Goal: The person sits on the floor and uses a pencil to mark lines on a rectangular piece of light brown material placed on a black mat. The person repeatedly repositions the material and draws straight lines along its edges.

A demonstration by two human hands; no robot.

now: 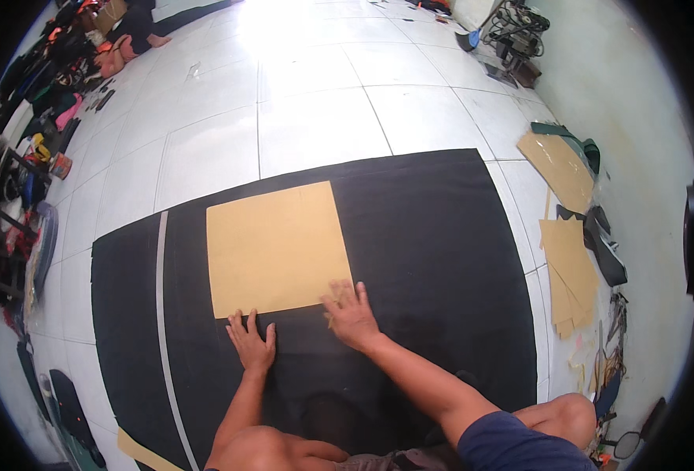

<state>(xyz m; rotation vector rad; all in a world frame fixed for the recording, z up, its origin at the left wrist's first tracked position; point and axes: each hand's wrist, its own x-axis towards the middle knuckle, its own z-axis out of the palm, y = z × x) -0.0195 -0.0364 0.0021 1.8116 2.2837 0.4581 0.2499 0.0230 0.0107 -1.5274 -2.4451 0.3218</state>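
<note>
A large black cloth [441,235] is spread over the tiled floor in front of me. Flat on it lies a tan, nearly square card sheet [276,243]. My left hand [252,343] rests with spread fingers at the sheet's near left edge, its fingertips touching the border. At the near right corner, my right hand [351,315] lies over the sheet's edge with fingers stretched out. Slight motion blurs its thumb side, where a small tan patch shows that I cannot make out. Left of the sheet, a long pale strip [161,314] runs along the cloth.
Another tan piece [142,451] shows at the cloth's near left corner. Several tan card pieces [571,271] lie by the right wall, with dark scraps beside them. A cluttered rack [9,220] stands at left. Far left, part of another person [131,43] shows near piled goods.
</note>
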